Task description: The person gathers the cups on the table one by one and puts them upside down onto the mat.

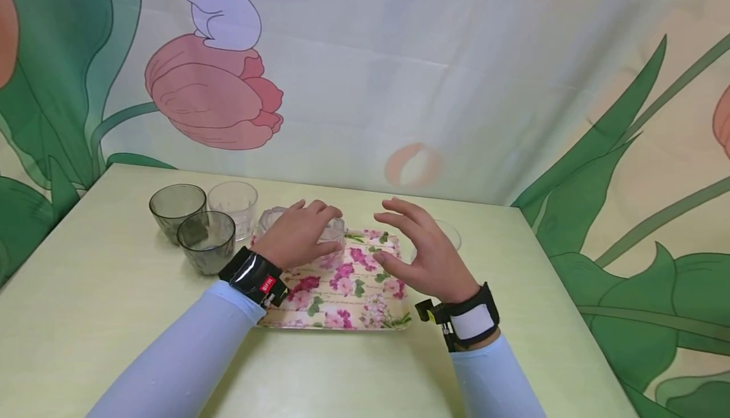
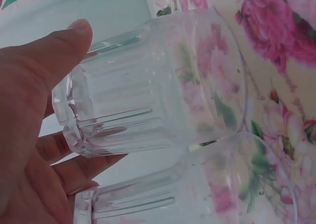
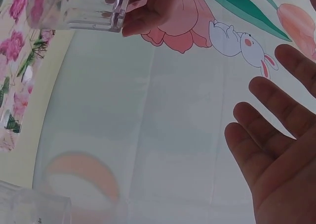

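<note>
My left hand is on an upside-down clear glass at the back left of a floral tray. In the left wrist view, the thumb and fingers lie on either side of its faceted base, and its rim is against the tray. A second upside-down clear glass stands beside it. My right hand is in the air over the tray's right edge, fingers spread and holding nothing. Behind it, partly hidden, is another clear glass, also at the lower left corner of the right wrist view.
Left of the tray stand two smoky grey glasses and an upright clear glass, close together. A printed curtain hangs along the back edge of the pale table.
</note>
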